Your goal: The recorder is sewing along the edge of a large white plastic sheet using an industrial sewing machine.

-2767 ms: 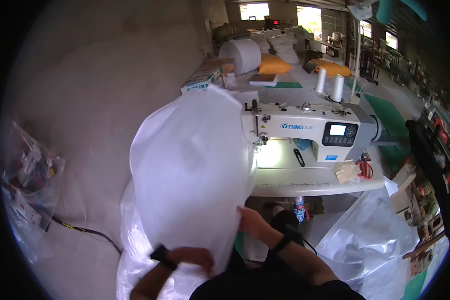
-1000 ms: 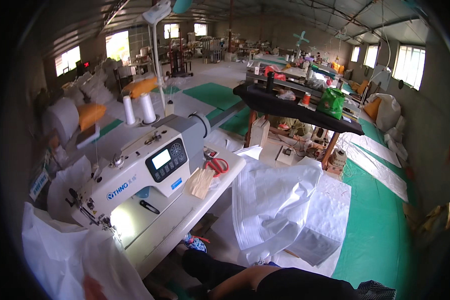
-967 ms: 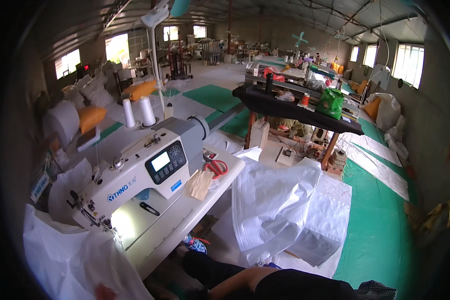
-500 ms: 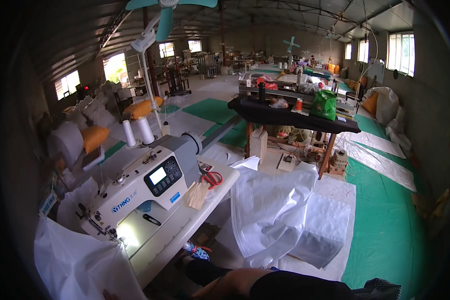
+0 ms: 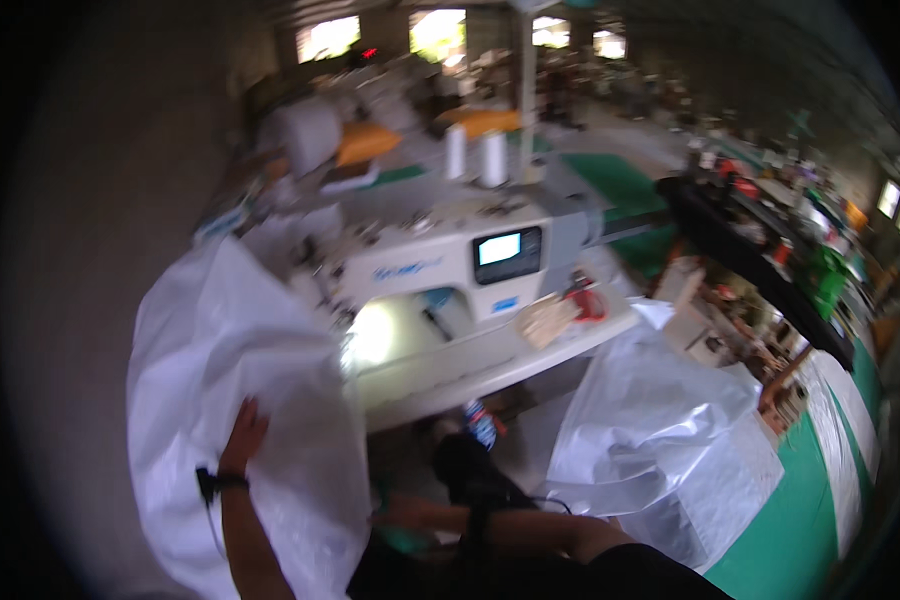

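Note:
A big white plastic sheet (image 5: 200, 350) hangs over the left end of the sewing machine table (image 5: 410, 385). On it lies my left hand (image 5: 247, 432), its fingers stretched out, with a dark band at the wrist. My right hand (image 5: 400, 512) is low in the middle, at the sheet's right edge; its fingers are smeared, so any hold is unclear. A white sewing machine (image 5: 420, 265) stands behind, its lamp lit. On its table are red-handled scissors (image 5: 588, 303), a beige cloth bundle (image 5: 547, 320) and a small black tool (image 5: 436, 324).
To the right, another crumpled white sheet (image 5: 660, 400) lies by a green floor covering (image 5: 785, 500). Beyond it stands a black-topped table (image 5: 750, 260) with a green bag (image 5: 828, 280). Two white thread cones (image 5: 493, 160) rise behind the machine.
The view has swung left, bringing the white sheet and both forearms into sight. My left hand, barely visible at the lower edge before, now shows on the sheet.

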Demonstrator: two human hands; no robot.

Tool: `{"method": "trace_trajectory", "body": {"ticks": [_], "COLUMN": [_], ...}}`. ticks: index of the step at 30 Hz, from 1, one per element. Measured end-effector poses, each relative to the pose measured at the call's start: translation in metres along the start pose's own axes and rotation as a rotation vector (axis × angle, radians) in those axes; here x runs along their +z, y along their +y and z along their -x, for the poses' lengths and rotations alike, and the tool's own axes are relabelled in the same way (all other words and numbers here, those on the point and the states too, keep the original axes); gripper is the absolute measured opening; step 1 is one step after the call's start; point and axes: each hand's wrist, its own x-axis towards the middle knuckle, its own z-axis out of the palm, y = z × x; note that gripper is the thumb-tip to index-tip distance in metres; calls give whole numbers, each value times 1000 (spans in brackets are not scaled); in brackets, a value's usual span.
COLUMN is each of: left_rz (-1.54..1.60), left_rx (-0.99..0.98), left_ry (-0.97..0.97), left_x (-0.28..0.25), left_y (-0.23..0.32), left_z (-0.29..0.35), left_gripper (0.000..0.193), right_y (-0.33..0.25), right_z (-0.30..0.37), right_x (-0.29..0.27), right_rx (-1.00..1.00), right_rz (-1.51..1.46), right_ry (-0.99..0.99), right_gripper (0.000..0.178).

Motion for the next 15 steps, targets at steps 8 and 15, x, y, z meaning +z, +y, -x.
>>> {"method": "trace_trajectory", "body": {"ticks": [8, 15], "left_rz": [101, 0], "left_rx": [-158, -87], "left_ry": [19, -27], "left_x": [-10, -23], "left_y": [13, 29], "left_z": [10, 10], "left_gripper": [56, 48], "right_y": [-49, -54], "right_z": [9, 71], "right_x": [59, 17], "right_rx": [92, -139], "right_rz": [-662, -84], "right_ry": [-110, -985], "right_gripper": [29, 30]}}
